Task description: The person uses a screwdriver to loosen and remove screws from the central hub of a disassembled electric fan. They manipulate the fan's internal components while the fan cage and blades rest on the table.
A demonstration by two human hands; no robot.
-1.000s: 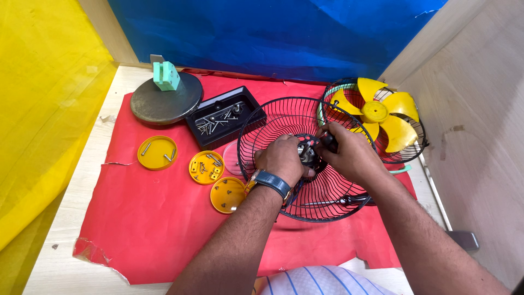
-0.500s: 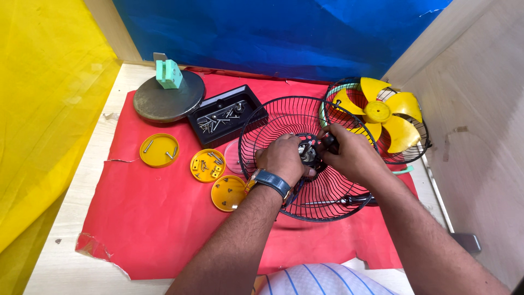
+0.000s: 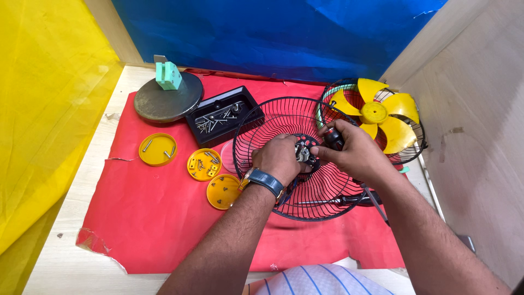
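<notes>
A black wire fan guard (image 3: 273, 117) lies flat on the red mat (image 3: 158, 218). My left hand (image 3: 279, 157), with a watch on its wrist, presses on the small metal hub (image 3: 302, 154) at the guard's centre. My right hand (image 3: 352, 150) is closed around a dark-handled tool (image 3: 332, 137) whose tip meets that hub. A second guard holding the yellow fan blade (image 3: 382, 117) lies just to the right, behind my right hand.
Three yellow lids (image 3: 157, 149) (image 3: 203, 164) (image 3: 222, 192) with screws sit left of the guard. A black tray of screws (image 3: 221, 116) and a round dark base with a green bracket (image 3: 166, 98) are at the back. A screwdriver (image 3: 349, 200) lies under my right forearm.
Both hands stay on the guard's centre with only slight shifts. The view has moved a little.
</notes>
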